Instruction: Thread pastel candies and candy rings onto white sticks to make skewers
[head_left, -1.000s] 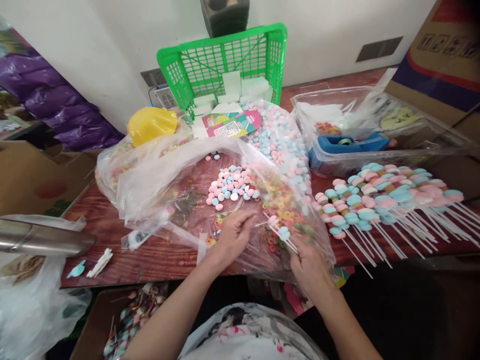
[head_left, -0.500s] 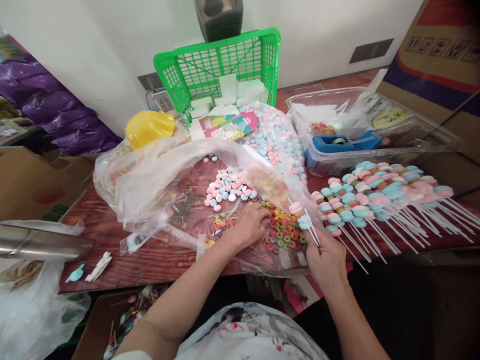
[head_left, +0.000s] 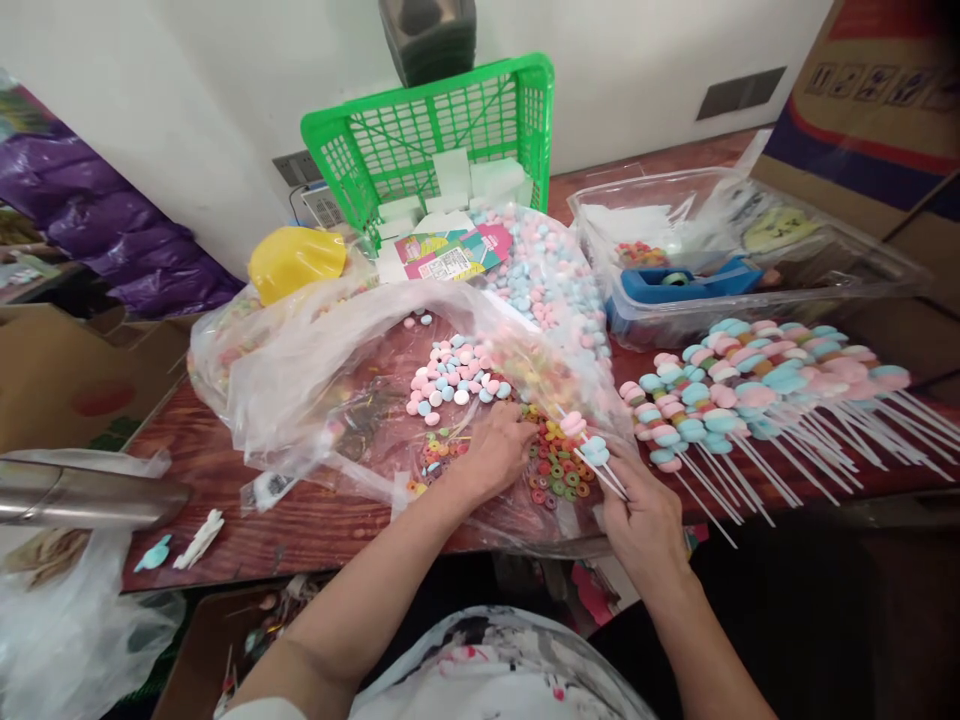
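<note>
Candy sticks, right hand clasping, point to 11 o'clock; left hand, grip unclear, has ring candies at 3 o'clock.

Head-worn view, facing forward and down, close above left hand and right hand, wall beyond

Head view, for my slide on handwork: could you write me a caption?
Right hand holding candy on white sticks, left hand beside a pile of colourful candy rings.

Candy rings on table, front-right of tablets. Basket behind both. Candy sticks right; tub behind them, tape dispenser inside.
</note>
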